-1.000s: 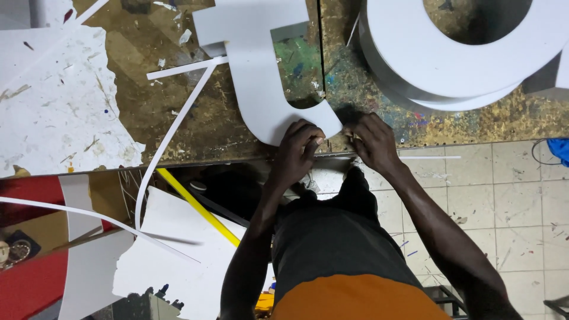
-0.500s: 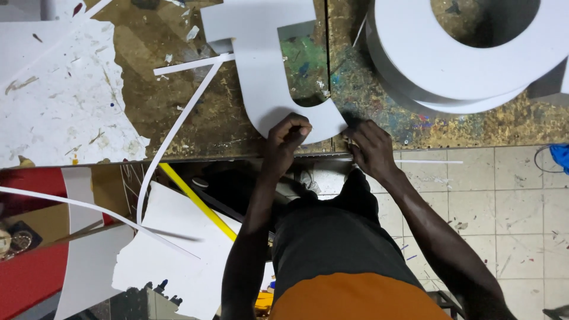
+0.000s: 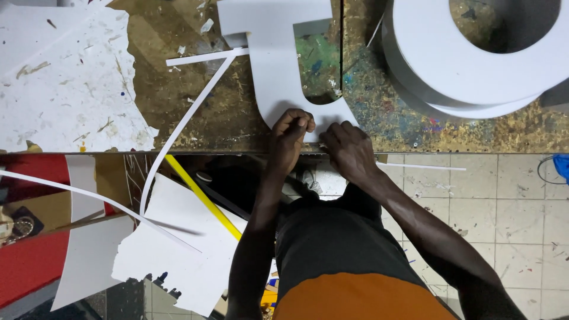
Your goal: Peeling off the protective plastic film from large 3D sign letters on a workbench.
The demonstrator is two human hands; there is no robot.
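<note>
- Across the upper half of the frame runs a paint-stained workbench [image 3: 178,112], its front edge crossing the middle of the picture.
- At the upper right, a large white ring-shaped piece [image 3: 474,65] lies on the bench, well apart from the hands.
- At the upper left, a torn white sheet [image 3: 59,83] speckled with debris covers the bench corner.
- In the lower left, below the bench edge, a white board offcut [image 3: 178,249] lies among scraps, with a yellow strip [image 3: 201,195] slanting over it.
- At top centre, a white hook-shaped letter cutout [image 3: 278,71] lies flat on the bench, its curved lower end reaching the front edge.
- A thin white strip [image 3: 184,121] curves from the cutout's left side down past the bench edge.
- The left hand [image 3: 290,133] rests on the cutout's curved end, fingers curled tightly and pinching its edge.
- The right hand [image 3: 349,148] sits just beside it at the bench edge, fingers bent and pressed on the cutout's lower rim; whether they grip anything small I cannot tell.
</note>
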